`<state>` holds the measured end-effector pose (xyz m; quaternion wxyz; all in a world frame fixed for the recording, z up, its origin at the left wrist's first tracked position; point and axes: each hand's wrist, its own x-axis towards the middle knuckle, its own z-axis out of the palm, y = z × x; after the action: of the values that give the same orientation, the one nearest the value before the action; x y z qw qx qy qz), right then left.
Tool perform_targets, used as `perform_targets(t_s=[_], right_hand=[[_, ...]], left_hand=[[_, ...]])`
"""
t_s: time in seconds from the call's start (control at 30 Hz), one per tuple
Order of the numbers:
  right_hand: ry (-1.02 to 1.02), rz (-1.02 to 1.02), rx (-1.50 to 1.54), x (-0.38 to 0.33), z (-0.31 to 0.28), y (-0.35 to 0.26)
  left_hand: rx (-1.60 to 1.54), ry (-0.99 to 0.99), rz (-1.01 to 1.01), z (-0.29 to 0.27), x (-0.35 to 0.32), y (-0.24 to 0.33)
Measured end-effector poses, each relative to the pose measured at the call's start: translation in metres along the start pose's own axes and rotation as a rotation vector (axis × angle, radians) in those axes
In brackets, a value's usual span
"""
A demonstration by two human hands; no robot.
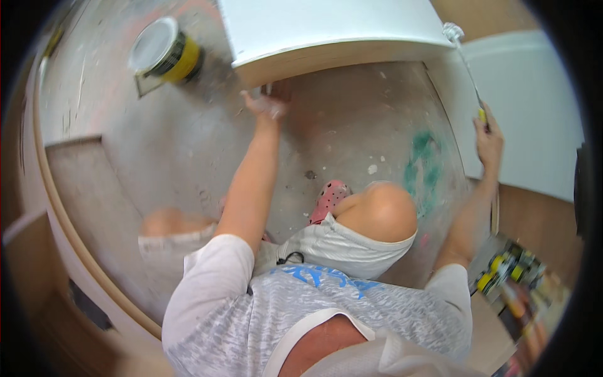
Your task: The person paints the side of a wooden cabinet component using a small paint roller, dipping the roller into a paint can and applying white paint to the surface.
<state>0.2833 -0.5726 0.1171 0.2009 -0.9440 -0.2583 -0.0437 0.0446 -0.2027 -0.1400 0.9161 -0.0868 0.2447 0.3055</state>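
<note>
I am crouched over a paint-spattered grey floor [188,151]. My left hand [267,103] reaches up under the edge of a white-painted wooden board [326,25], fingers curled against its raw underside edge. My right hand [488,141] is raised at the right and grips the yellow handle of a small paint roller [453,31]. The roller's white head touches the board's far right corner. My knees and a pink clog [328,198] show below.
A paint can [162,50] with a white lid and yellow band stands on the floor at upper left. A white panel [534,113] lies at right. Yellow and black tools [512,267] sit at lower right. A curved wooden edge [69,232] runs along the left.
</note>
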Motion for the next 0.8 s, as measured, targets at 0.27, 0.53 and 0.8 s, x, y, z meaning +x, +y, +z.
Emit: perform_targets(t_s=[0.27,0.53,0.8], right_hand=[[-0.36,-0.409,-0.353,0.037,-0.039,-0.184],[-0.031,-0.977,-0.437,0.065,0.047,-0.409],[-0.355,-0.9,-0.866,0.038,0.165,-0.597]], left_hand=[[-0.069,0.094,0.066,0.012,-0.017,0.015],[-0.095,0.115,-0.002,0.013,-0.023,0.007],[-0.029,0.1,-0.161,0.018,-0.046,-0.003]])
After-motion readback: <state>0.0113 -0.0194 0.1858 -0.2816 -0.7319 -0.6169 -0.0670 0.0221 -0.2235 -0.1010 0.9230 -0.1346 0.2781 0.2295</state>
